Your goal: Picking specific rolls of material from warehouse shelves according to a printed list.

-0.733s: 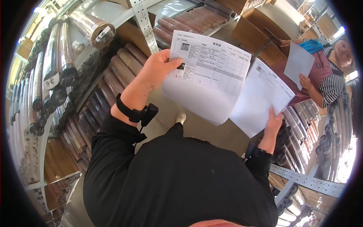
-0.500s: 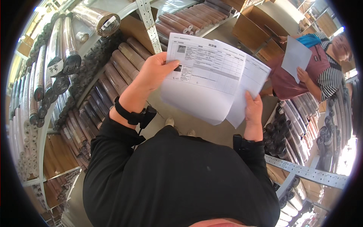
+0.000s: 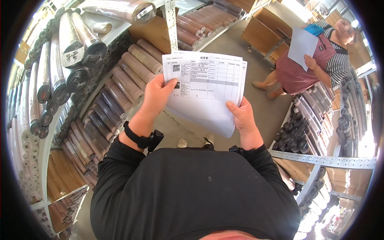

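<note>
Between my hands, in front of my chest, I hold a few white paper sheets [image 3: 202, 106] with a printed table and two small dark pictures on the top one. My left hand [image 3: 156, 96] pinches their left edge, thumb on the front. On the right edge my right hand [image 3: 243, 116] grips them, thumb in front and fingers behind. The sheets overlap almost fully, with a rear one showing as a strip along the right. Both wrists wear black bands.
Shelves of wrapped rolls [image 3: 116, 84] stand on my left, with more rolls [image 3: 308, 124] on the right behind a perforated metal beam [image 3: 320, 159]. A person [image 3: 308, 60] with a sheet stands ahead right, beside a brown wheeled cart [image 3: 264, 34].
The sheets have come together into one stack, and my right hand has moved left with them. The other person's legs and shoes now show as my view has shifted.
</note>
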### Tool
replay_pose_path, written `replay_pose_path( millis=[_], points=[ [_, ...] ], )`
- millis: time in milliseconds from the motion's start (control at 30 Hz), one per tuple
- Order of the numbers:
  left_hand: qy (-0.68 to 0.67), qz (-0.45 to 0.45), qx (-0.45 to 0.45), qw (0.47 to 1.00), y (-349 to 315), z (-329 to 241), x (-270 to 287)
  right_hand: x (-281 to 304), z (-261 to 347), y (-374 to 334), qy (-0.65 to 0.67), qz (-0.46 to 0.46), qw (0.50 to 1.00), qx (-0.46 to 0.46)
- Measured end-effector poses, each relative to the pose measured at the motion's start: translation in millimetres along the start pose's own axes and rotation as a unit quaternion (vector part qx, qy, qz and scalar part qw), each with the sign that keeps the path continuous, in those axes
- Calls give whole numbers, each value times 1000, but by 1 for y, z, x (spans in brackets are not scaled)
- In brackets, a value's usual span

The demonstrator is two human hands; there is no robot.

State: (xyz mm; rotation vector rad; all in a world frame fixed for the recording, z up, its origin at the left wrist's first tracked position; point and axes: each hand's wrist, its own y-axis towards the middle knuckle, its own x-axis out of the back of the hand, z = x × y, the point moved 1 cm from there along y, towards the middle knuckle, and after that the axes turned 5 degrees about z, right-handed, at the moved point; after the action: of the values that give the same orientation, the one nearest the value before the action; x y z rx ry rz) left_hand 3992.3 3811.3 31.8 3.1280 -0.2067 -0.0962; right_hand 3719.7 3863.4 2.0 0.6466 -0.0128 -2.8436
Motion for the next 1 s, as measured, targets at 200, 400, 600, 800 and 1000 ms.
replay_pose_path(
  millis=[200,400,600,800,1000],
  points=[
    [71,-36,-84,993,-41,8,42,-54,-22,-17,-2,3,999,-48],
    [-216,97,108,966,-103,3,55,-77,-24,-51,-16,3,997,-73],
    [-79,104,28,991,-164,15,59,-90,-37,-97,-33,25,994,-97],
    [68,-43,14,997,-240,53,51,-94,-77,-171,-31,9,989,-142],
    [3,-33,6,999,-318,55,57,-125,-104,-228,11,15,977,-212]
  ],
)
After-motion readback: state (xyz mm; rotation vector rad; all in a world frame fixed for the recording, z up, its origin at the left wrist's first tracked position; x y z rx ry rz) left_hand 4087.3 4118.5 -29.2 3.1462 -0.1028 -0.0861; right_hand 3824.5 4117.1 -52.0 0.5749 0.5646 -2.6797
